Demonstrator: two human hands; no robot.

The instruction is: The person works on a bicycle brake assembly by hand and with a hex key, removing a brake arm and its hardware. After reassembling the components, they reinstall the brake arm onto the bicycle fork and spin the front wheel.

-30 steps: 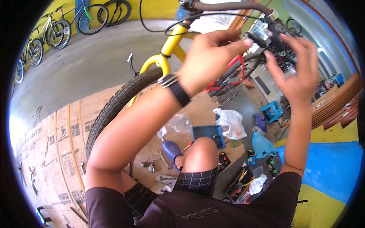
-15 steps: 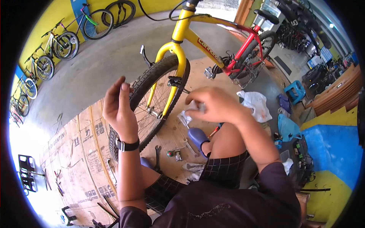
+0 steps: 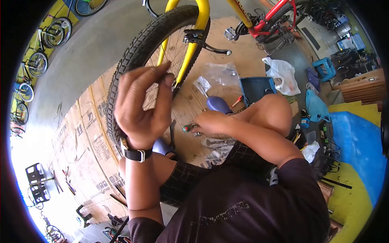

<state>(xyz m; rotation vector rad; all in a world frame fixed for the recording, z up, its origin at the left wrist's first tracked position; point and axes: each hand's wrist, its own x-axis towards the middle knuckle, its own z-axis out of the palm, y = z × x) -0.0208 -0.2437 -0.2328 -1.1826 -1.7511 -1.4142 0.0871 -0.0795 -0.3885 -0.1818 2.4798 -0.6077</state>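
Note:
My left hand (image 3: 144,105), with a watch (image 3: 138,155) on the wrist, is raised in front of the bicycle's front wheel. Its fingers are curled and the thumb and forefinger tips come close together in a pinch; anything between them is too small to name. Low over the cardboard (image 3: 184,152), my right hand (image 3: 211,122) reaches down to a small metal part with a green and red end (image 3: 187,128). The back of that hand hides most of its fingers. The knobby front tyre (image 3: 133,52), yellow fork (image 3: 190,56) and brake arm (image 3: 216,49) stand beyond.
Clear plastic bags (image 3: 221,74) and a blue tray (image 3: 257,90) lie ahead of my knee. A white bag (image 3: 282,77) and blue stool (image 3: 324,70) are farther right. A grey rag (image 3: 219,149) rests between my legs. More bicycles (image 3: 37,63) line the left wall.
The view has tipped downward. My right hand has dropped from beside the wheel to the small parts on the cardboard. My left hand stays raised, now turned with its fingers more curled.

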